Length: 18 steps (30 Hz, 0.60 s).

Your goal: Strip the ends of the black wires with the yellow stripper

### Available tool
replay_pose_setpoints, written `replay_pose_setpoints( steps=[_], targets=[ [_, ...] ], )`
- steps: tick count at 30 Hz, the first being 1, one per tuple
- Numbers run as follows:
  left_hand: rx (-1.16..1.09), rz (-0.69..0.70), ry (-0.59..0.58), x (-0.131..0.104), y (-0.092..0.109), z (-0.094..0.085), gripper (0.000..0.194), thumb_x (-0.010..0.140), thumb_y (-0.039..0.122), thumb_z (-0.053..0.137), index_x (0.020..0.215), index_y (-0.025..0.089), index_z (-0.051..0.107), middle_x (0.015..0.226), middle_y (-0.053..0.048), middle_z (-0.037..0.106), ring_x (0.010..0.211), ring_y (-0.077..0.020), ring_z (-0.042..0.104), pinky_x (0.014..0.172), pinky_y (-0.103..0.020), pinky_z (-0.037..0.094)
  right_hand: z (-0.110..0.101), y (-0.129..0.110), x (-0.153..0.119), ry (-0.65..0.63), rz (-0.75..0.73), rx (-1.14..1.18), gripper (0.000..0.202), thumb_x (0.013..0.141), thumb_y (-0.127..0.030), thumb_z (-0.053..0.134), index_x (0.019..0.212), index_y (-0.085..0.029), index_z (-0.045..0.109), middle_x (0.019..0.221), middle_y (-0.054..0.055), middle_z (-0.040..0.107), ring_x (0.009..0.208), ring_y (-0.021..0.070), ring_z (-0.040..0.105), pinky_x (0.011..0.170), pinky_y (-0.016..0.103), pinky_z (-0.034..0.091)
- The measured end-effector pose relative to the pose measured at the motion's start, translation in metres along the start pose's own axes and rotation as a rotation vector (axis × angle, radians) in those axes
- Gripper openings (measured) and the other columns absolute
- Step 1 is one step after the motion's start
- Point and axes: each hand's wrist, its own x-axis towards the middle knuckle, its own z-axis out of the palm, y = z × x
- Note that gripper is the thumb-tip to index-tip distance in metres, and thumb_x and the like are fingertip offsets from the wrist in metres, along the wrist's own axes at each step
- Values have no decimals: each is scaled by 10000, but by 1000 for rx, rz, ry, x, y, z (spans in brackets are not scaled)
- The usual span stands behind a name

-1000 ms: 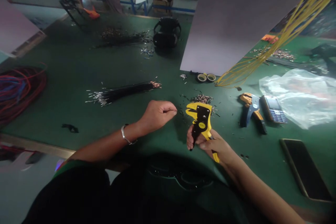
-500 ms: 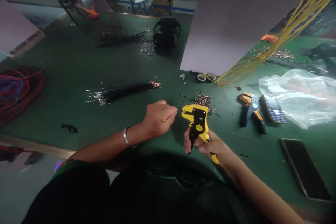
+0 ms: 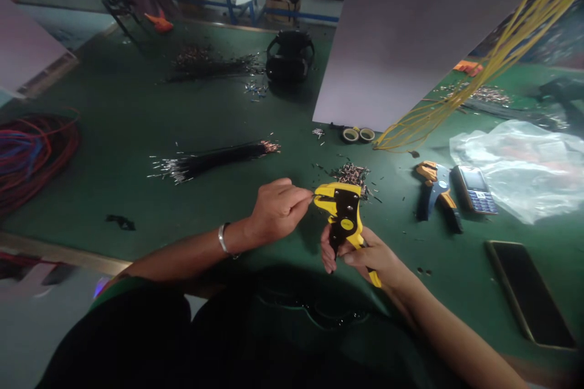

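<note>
My right hand (image 3: 371, 252) is wrapped round the handles of a yellow and black wire stripper (image 3: 347, 213), its jaws pointing left. Pinched closed, my left hand (image 3: 280, 209) has its fingertips right at the mouth of those jaws. A short dark end of wire (image 3: 314, 195) shows between fingertips and jaws; the rest of it is hidden by the hand. Just behind the stripper lies a heap of short stripped wire bits (image 3: 351, 174). A bundle of black wires (image 3: 214, 158) rests beyond my left hand, bare copper at its right end and pale tips at its left.
To the right lie a second wire stripper (image 3: 438, 194), a keypad phone (image 3: 477, 188), a smartphone (image 3: 531, 292) and a clear plastic bag (image 3: 524, 164). Yellow wires (image 3: 493, 73) hang beside a pale panel (image 3: 392, 36). Tape rolls (image 3: 366, 134), a black headset (image 3: 288, 64) and red coiled wire (image 3: 41, 158) stand farther out.
My left hand has moved slightly right, up to the stripper's jaws. The stripper's handles look a little more spread. In the background, a person's leg has moved out of sight.
</note>
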Motion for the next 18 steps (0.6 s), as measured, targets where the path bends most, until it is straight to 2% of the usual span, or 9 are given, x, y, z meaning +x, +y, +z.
replay_pose_setpoints(
  steps=[7, 13, 18],
  targets=[
    [-12, -21, -3, 1, 5, -2, 154, 876, 155, 553, 752, 185, 639, 545, 16, 608, 517, -108, 447, 532, -242, 381, 0, 3, -1, 20, 5, 40, 336, 697, -222, 740, 1002, -127, 637, 742, 42, 618, 638, 179, 572, 607, 348, 483],
    [-28, -31, -40, 0, 1, -1, 177, 884, 170, 543, 747, 197, 651, 561, 15, 636, 524, -109, 469, 546, -245, 392, 1, 1, -2, 26, 7, 36, 271, 724, -226, 755, 948, -128, 637, 700, 23, 589, 574, 147, 541, 550, 325, 477],
    [-71, -11, 16, 0, -2, 1, 153, 871, 154, 582, 743, 188, 659, 583, 18, 664, 525, -97, 489, 543, -233, 395, 3, -1, -2, 29, 3, 43, 237, 730, -226, 758, 907, -123, 640, 678, 16, 587, 530, 129, 525, 518, 311, 470]
  ],
)
